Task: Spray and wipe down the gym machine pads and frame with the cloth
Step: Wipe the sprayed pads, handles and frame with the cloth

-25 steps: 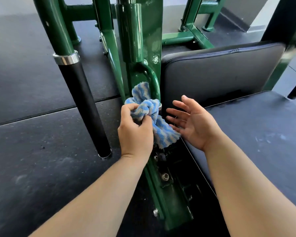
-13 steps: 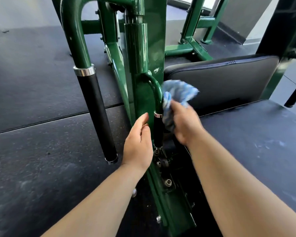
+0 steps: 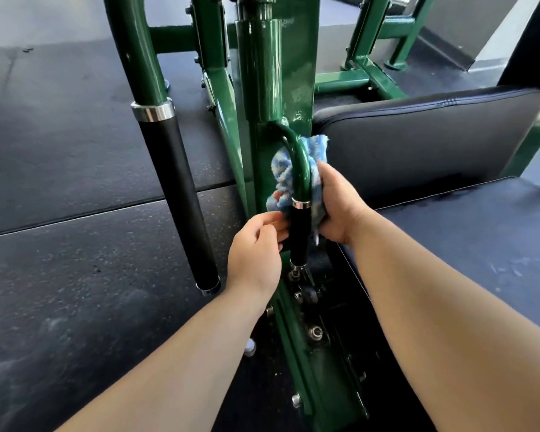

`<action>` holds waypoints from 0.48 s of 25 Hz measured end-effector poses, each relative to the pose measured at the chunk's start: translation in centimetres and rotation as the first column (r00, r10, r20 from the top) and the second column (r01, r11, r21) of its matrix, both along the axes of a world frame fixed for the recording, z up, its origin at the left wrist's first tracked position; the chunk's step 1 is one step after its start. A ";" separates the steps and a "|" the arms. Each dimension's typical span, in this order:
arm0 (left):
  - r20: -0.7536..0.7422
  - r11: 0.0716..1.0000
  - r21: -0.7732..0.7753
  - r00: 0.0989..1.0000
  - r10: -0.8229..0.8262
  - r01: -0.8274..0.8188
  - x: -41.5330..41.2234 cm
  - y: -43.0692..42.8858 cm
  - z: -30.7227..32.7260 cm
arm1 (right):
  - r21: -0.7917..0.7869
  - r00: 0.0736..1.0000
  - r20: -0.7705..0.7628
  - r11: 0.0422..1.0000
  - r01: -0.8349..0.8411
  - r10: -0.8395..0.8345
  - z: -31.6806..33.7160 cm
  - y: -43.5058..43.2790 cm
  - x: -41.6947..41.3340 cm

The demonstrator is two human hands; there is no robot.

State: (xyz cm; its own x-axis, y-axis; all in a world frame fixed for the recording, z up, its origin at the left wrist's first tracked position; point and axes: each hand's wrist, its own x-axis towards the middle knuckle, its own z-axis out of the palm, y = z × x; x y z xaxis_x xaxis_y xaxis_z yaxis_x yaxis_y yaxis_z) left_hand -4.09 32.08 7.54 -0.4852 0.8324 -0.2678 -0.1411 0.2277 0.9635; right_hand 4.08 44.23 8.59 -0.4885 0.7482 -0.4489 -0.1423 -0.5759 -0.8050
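A blue-and-white striped cloth (image 3: pixel 282 176) is wrapped behind the small curved green handle (image 3: pixel 300 169) of the gym machine, showing on both sides of it. My right hand (image 3: pixel 337 207) grips the cloth on the right side of the handle, beside its black grip (image 3: pixel 299 232). My left hand (image 3: pixel 256 254) reaches in from the left, with its fingertips at the cloth's lower left end. The green upright frame (image 3: pixel 275 73) rises right behind the handle. The black back pad (image 3: pixel 424 138) and seat pad (image 3: pixel 480 238) lie to the right.
A long green bar with a black foam grip (image 3: pixel 178 198) hangs at the left. Bolts and a green base rail (image 3: pixel 312 338) run toward me below the hands. More green frame (image 3: pixel 378 67) stands at the back, on a dark rubber floor (image 3: pixel 60 151).
The cloth passed from my left hand to my right hand, which then pushed it behind the small handle. My left hand has come back to the cloth's left end.
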 end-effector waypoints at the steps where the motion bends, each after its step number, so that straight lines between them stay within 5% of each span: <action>1: -0.016 0.999 -0.012 0.999 0.042 -0.042 -0.1 -0.3 0.0 | 0.027 0.996 -0.003 0.996 -0.087 0.087 0.2 -0.6 -0.2; 5: -0.114 0.992 -0.046 0.987 0.112 -0.118 -0.3 -0.9 1.3 | -0.032 0.883 0.329 0.938 -0.344 0.335 0.2 -0.8 0.3; 8: -0.258 0.999 0.032 0.966 -0.023 0.032 0.4 -0.3 4.4 | 0.136 0.653 0.757 0.978 -0.161 0.002 1.8 -0.1 1.5; 10: -0.400 0.978 0.163 0.915 -0.052 0.127 0.5 0.8 7.9 | 0.303 0.703 0.641 0.943 0.137 -0.308 3.9 -1.0 1.7; 12: -0.560 0.908 0.370 0.827 0.050 0.196 -0.3 2.0 12.9 | 0.391 0.864 0.209 0.849 0.355 -0.457 9.1 -1.3 0.7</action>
